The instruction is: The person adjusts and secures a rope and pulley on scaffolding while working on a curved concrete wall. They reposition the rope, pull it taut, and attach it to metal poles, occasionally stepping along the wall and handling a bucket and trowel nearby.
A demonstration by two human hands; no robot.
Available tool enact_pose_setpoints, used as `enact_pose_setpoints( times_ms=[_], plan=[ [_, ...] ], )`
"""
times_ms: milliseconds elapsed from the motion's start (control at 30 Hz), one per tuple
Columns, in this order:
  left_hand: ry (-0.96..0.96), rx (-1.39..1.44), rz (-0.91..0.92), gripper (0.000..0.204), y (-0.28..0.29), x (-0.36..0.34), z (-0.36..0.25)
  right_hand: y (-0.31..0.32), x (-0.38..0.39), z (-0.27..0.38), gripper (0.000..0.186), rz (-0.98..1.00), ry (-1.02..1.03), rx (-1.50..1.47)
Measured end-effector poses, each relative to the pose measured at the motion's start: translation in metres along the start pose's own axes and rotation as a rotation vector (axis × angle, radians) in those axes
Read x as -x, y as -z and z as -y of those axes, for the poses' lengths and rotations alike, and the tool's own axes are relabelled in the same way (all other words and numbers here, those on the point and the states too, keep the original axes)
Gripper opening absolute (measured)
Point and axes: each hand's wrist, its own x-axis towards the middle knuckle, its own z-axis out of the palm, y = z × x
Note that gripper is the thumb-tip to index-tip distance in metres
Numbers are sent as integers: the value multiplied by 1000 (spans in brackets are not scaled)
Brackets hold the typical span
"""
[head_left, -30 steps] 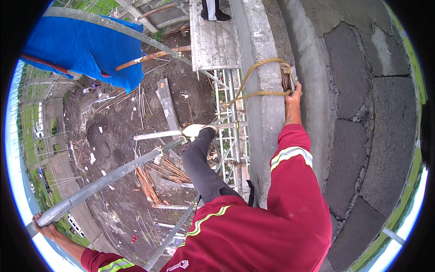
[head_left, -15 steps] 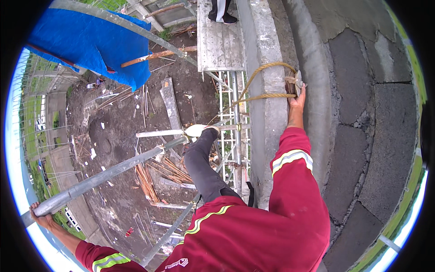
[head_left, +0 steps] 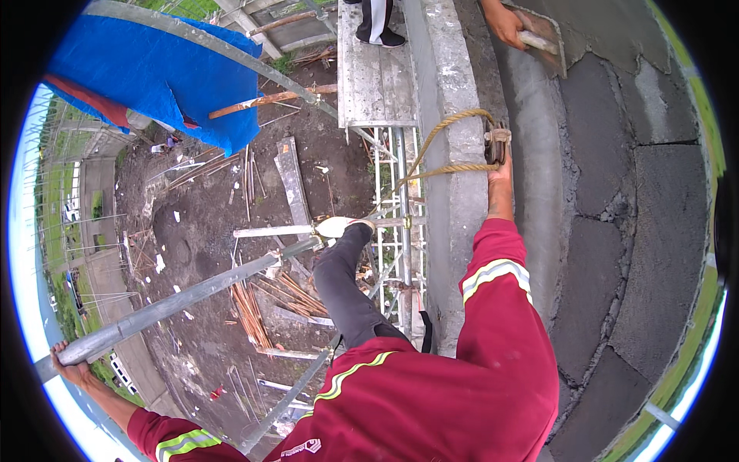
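Observation:
My left hand (head_left: 73, 371) is closed around a grey scaffold pipe (head_left: 177, 300) at the lower left. At the wall top, my right hand (head_left: 501, 179) grips a worn pulley block (head_left: 497, 146) from its near side. The pulley covers most of the fingers. A yellow rope (head_left: 443, 129) loops to the pulley over the concrete ledge (head_left: 464, 154), and its two strands run down to the left toward the scaffold. My foot, in a white shoe (head_left: 339, 226), rests where the scaffold pipes join.
Another person's hand (head_left: 504, 27) holds a trowel (head_left: 543, 42) on the wet mortar at the top. A person in black shoes (head_left: 389, 38) stands on the scaffold platform (head_left: 376, 85). Fresh grey blocks (head_left: 662, 223) lie right of the wall. Far below, timber (head_left: 250, 308) litters the ground.
The pulley has turned in my right hand, now showing its edge. Another person's hand with a trowel has come in at the top. My left hand stays on the pipe.

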Motion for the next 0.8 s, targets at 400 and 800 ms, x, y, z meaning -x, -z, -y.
enact_pose_setpoints(
  times_ms=[400,800],
  plan=[
    [-56,25,129,18,9,0,6,-149,111,30,48,454,35,168],
    [-107,24,24,20,-36,37,22,-309,209,-211,29,695,-128,379]
  ],
)
